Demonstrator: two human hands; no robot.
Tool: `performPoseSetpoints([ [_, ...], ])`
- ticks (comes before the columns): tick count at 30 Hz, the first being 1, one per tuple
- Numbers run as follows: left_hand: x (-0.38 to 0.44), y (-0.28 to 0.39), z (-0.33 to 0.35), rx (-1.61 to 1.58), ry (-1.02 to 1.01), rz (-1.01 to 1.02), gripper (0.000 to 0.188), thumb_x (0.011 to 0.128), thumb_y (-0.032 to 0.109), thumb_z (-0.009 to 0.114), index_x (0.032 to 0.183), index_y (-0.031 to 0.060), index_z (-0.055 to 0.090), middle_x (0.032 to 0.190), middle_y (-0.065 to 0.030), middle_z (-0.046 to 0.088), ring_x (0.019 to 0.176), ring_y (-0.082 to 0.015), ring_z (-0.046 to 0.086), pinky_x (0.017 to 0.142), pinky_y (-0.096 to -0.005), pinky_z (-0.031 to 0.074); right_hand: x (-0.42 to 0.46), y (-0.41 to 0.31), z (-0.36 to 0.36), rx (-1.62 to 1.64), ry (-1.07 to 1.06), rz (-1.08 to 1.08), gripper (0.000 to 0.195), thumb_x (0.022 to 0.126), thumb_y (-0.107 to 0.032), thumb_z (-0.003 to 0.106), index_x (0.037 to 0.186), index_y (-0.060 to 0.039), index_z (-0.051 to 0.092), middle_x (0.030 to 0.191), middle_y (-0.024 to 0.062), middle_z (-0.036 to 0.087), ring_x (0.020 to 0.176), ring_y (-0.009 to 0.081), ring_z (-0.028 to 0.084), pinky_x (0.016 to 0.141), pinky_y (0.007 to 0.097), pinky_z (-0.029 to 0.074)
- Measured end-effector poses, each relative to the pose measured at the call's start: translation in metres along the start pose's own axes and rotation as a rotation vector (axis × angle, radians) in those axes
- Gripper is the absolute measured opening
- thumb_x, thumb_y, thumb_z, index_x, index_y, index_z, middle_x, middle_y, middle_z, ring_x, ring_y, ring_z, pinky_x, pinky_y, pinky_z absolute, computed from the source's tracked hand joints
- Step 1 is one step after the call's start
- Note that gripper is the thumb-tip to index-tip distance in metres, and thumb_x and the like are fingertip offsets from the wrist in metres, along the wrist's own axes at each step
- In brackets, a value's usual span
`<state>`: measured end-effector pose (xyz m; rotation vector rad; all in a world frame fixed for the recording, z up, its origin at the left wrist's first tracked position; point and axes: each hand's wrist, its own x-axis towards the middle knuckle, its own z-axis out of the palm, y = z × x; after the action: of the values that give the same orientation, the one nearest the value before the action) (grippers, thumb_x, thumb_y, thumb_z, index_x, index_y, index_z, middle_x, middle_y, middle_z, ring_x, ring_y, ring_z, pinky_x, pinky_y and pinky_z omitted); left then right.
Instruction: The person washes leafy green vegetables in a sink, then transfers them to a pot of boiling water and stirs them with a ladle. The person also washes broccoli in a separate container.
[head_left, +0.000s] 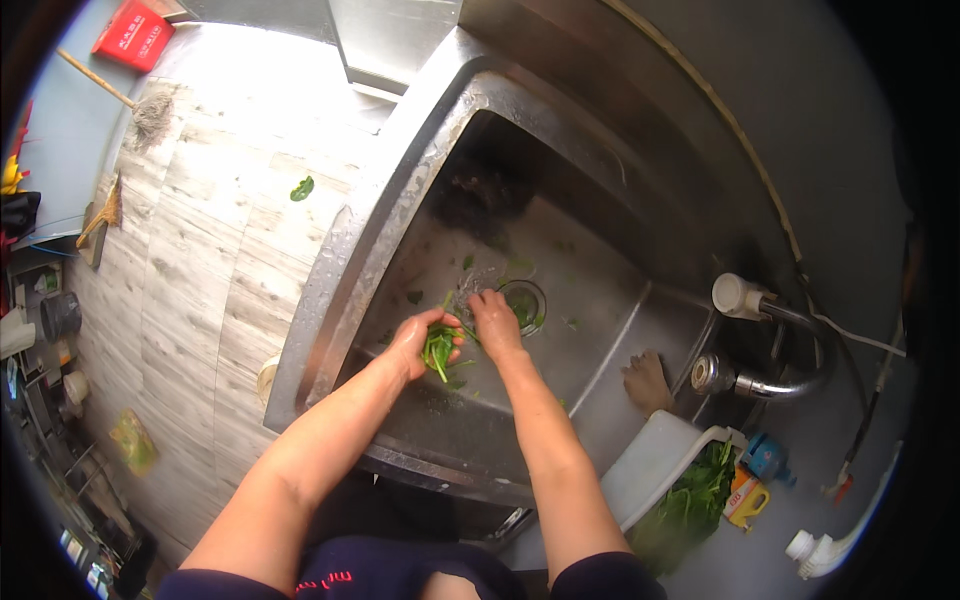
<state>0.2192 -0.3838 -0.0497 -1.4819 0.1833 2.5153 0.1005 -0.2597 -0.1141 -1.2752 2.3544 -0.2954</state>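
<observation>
My left hand is closed around a small bunch of green leafy vegetables, stems poking out past the fingers. Close beside it, my right hand reaches down with curled fingers near a patch of splashing water. A thin green stem runs between the two hands; whether the right fingers grip it is unclear. Both hands are inside a deep stainless steel sink. Just right of my right hand lies the round drain, with green scraps in it. Loose leaf pieces are scattered over the wet sink bottom.
A chrome faucet curves in from the right. Beside it on the ledge lies a brownish glove or cloth. A pale plastic basket of leafy greens stands at lower right, near a blue bottle. One leaf lies on the floor.
</observation>
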Motion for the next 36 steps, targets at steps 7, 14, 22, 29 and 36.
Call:
performPoseSetpoints([
  [7, 0.015, -0.003, -0.01, -0.038, 0.143, 0.022, 0.025, 0.088, 0.024, 0.038, 0.078, 0.0046, 0.051, 0.074, -0.0081, 0.056, 0.058, -0.0177, 0.055, 0.049, -0.0317, 0.048, -0.064, 0.049, -0.033, 0.432, 0.34, 0.546, 0.024, 0.071, 0.005, 0.045, 0.092, -0.005, 0.052, 0.083, 0.0123, 0.054, 0.077, 0.0263, 0.053, 0.071, 0.0327, 0.042],
  [14, 0.029, -0.003, -0.011, 0.398, 0.155, 0.143, 0.018, 0.088, 0.017, 0.043, 0.08, 0.002, 0.051, 0.067, -0.0052, 0.051, 0.053, -0.0131, 0.049, 0.042, -0.0249, 0.042, -0.035, 0.083, -0.008, 0.27, 0.327, 0.512, 0.028, 0.074, -0.012, 0.058, 0.1, -0.0044, 0.05, 0.099, 0.0169, 0.049, 0.095, 0.0328, 0.047, 0.081, 0.0381, 0.039],
  [22, 0.015, 0.007, -0.006, 0.185, 0.246, 0.215, 0.02, 0.089, 0.019, 0.041, 0.082, 0.0024, 0.051, 0.069, -0.005, 0.051, 0.056, -0.0124, 0.049, 0.044, -0.0241, 0.043, -0.02, 0.018, -0.008, 0.128, -0.041, 0.34, 0.025, 0.073, -0.01, 0.059, 0.096, -0.0035, 0.052, 0.096, 0.0169, 0.052, 0.095, 0.0321, 0.049, 0.076, 0.038, 0.041],
  [29, 0.014, 0.007, -0.01, 0.136, 0.247, 0.267, 0.019, 0.088, 0.018, 0.041, 0.089, 0.0027, 0.051, 0.073, -0.0061, 0.053, 0.058, -0.0138, 0.051, 0.048, -0.0245, 0.044, -0.045, -0.001, 0.018, 0.334, 0.121, 0.219, 0.02, 0.073, 0.004, 0.048, 0.091, -0.0036, 0.051, 0.088, 0.0163, 0.051, 0.087, 0.0342, 0.05, 0.073, 0.039, 0.042],
  [36, 0.015, 0.009, -0.015, 0.144, 0.242, 0.271, 0.019, 0.089, 0.02, 0.041, 0.086, 0.0039, 0.052, 0.071, -0.0049, 0.053, 0.058, -0.013, 0.051, 0.048, -0.0246, 0.043, -0.061, -0.004, 0.02, 0.127, -0.053, 0.098, 0.025, 0.066, 0.004, 0.051, 0.09, -0.0024, 0.05, 0.09, 0.0161, 0.046, 0.086, 0.0346, 0.045, 0.077, 0.0415, 0.041],
])
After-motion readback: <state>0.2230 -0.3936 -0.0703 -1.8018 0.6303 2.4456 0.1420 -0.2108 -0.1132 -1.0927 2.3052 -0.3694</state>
